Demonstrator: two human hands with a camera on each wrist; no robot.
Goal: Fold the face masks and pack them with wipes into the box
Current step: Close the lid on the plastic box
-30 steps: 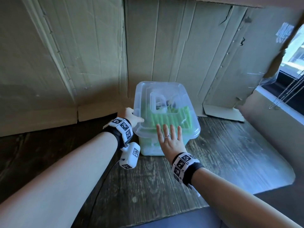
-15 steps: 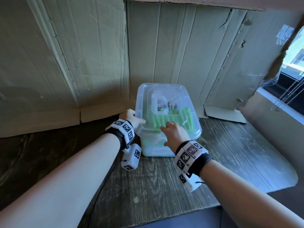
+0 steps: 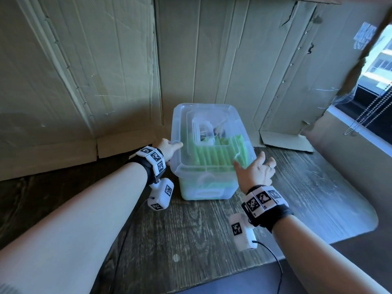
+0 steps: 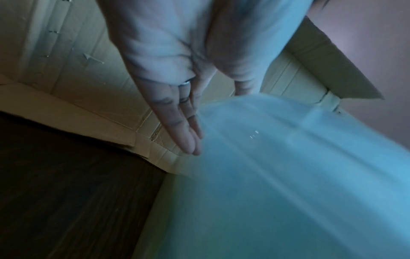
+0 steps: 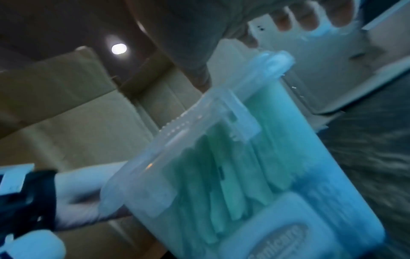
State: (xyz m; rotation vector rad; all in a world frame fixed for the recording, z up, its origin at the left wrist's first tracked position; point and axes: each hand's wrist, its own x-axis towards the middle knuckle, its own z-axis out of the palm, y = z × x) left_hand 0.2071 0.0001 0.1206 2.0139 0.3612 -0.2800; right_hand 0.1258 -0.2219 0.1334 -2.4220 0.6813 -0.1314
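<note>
A clear plastic box [image 3: 212, 194] with its lid [image 3: 184, 124] on stands on the dark wooden table. Green folded face masks [image 3: 214, 154] stand in a row inside, and a wipes pack [image 5: 277, 240] lies against the front wall. My left hand [image 3: 169, 147] is at the box's left side, thumb on the lid rim. Its fingers [image 4: 184, 126] lie straight along the box wall [image 4: 288, 175]. My right hand [image 3: 255, 169] is at the lid's front right corner, thumb on top. Its fingertips [image 5: 310, 17] curl over the lid's right edge [image 5: 277, 64].
Flattened cardboard sheets [image 3: 106, 71] stand as a wall close behind and left of the box. A loose cardboard flap [image 3: 286, 141] lies at the back right. A window with a bead chain [image 3: 369, 107] is at the far right. The table's front edge [image 3: 233, 274] is near me.
My right hand left the front middle of the lid, where it lay flat, and moved to the front right corner, fingers now curling over the rim. The left hand stayed at the left rim.
</note>
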